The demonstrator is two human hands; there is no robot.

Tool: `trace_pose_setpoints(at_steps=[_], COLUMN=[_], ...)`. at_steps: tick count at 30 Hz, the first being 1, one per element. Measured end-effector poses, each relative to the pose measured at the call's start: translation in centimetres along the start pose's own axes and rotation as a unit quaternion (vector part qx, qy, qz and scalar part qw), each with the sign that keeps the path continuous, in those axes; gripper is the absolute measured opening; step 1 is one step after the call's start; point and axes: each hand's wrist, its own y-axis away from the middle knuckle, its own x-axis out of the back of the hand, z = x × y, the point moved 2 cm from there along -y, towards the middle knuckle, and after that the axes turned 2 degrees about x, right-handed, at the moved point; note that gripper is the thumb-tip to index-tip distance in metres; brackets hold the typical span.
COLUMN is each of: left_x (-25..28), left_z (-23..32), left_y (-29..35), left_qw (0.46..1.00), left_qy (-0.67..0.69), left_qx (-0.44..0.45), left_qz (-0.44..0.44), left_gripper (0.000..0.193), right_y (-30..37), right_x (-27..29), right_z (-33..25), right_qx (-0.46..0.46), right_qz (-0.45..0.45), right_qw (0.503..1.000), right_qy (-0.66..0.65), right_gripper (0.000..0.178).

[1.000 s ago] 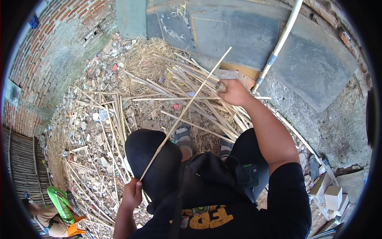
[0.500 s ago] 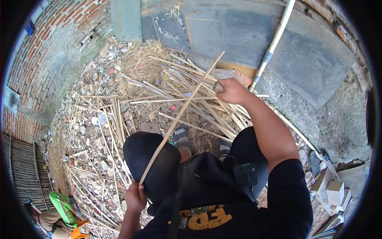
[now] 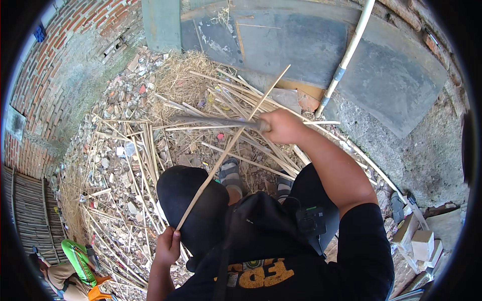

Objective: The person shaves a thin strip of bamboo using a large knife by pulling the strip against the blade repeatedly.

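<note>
Our hands are well apart, the left hand [image 3: 167, 246] pinching the near end of the pale strip [image 3: 226, 153] slanting over our dark-clad knee [image 3: 182, 193], the right hand [image 3: 283, 126] clenched around the long knife [image 3: 213, 121] crossing it, so we should brace the strip and stroke clear of that knee.

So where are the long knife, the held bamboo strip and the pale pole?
Long knife [image 3: 213, 120]: head view, on the blade.
Bamboo strip [image 3: 224, 156]: head view, along its middle.
Pale pole [image 3: 345, 60]: head view, on its shaft.
</note>
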Motion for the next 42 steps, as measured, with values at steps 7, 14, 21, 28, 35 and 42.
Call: trace_pose_setpoints(at_steps=[7, 14, 21, 28, 35, 42], left_x=[-0.4, 0.0, 0.1, 0.1, 0.6, 0.2], left_z=[-0.5, -1.0, -0.3, 0.0, -1.1, 0.2], left_y=[-0.3, 0.2, -0.4, -0.4, -0.6, -1.1], left_qw=[0.999, 0.999, 0.999, 1.000, 0.997, 0.998], left_qy=[0.033, 0.043, 0.034, 0.003, 0.046, -0.045], left_qx=[0.009, 0.019, 0.022, 0.012, 0.031, 0.014], left_qz=[-0.015, -0.020, -0.034, -0.022, -0.050, -0.031], left_gripper=[0.034, 0.035, 0.039, 0.039, 0.052, 0.040], right_y=[-0.3, 0.3, -0.4, -0.4, -0.6, -0.8], right_x=[-0.1, -0.6, 0.1, -1.2, -0.5, -0.6], right_z=[1.0, -3.2, 1.5, -3.1, 1.5, 2.2], right_qx=[-0.036, 0.053, -0.036, 0.022, -0.018, -0.042], right_qz=[-0.004, -0.023, 0.048, -0.107, 0.049, 0.002], right_qw=[0.999, 0.996, 0.998, 0.992, 0.998, 0.999], right_qy=[-0.036, 0.075, -0.034, 0.060, -0.034, -0.025], right_gripper=[0.024, 0.022, 0.021, 0.027, 0.021, 0.025])
